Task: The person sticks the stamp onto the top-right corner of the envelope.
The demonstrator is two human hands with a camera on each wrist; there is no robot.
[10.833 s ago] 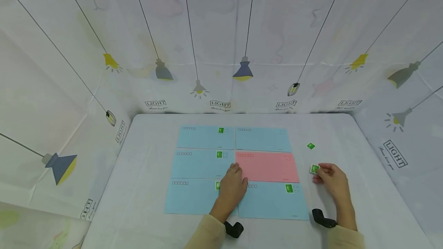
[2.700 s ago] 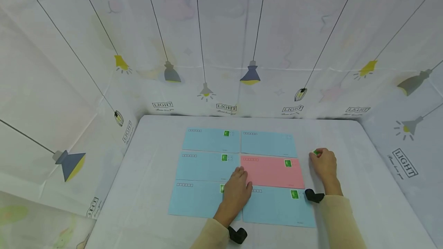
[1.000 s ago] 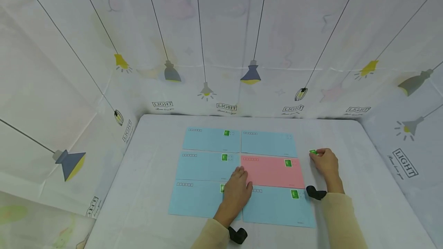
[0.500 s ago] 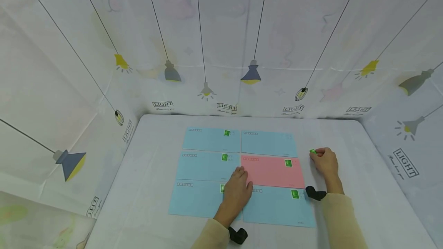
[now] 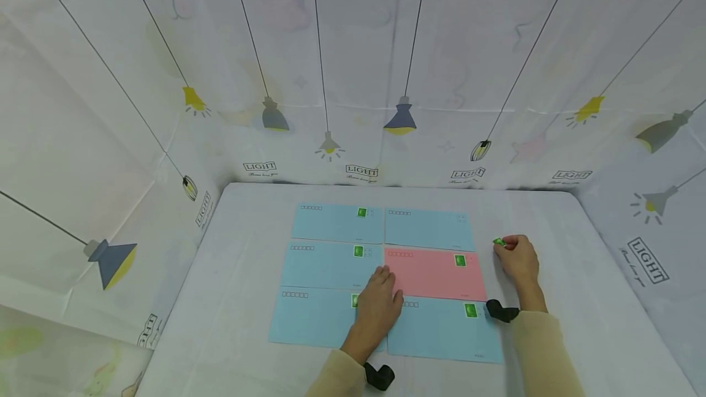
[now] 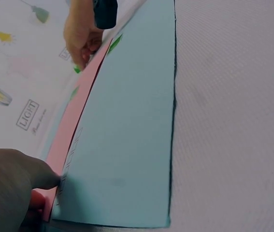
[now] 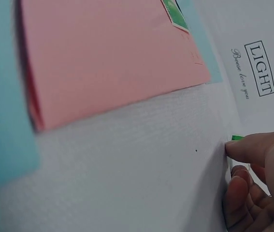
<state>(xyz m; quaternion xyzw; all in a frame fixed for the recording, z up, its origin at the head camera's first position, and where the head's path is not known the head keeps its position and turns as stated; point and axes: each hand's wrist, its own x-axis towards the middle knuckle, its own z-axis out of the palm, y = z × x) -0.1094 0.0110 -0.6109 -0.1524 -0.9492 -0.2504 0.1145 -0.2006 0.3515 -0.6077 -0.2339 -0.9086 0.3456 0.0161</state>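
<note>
In the head view my right hand (image 5: 517,259) is at the right of the table, its thumb and fingertips pinching a small green stamp (image 5: 499,241). The right wrist view shows only a green corner of that stamp beyond the fingertip. My left hand (image 5: 377,306) rests with extended fingers across the seam between envelopes, its fingertips at the left edge of the pink envelope (image 5: 425,277). A green stamp (image 5: 460,260) lies at the pink envelope's upper right. The blue envelope (image 5: 427,231) behind it bears only printed marks. My left hand partly covers the lower-left envelope's stamp (image 5: 355,300).
Envelopes lie in two columns of three. Other blue envelopes, such as the upper-left one (image 5: 325,224) and the lower-right one (image 5: 436,336), carry green stamps at their upper right. Black wrist straps (image 5: 379,377) sit at both wrists. Lamp-printed cloth (image 5: 353,66) surrounds the white table (image 5: 242,250).
Since the oldest frame, a stamp has come onto the pink envelope, and my right hand has moved farther back to pinch another stamp. Over the last second both hands stay nearly still.
</note>
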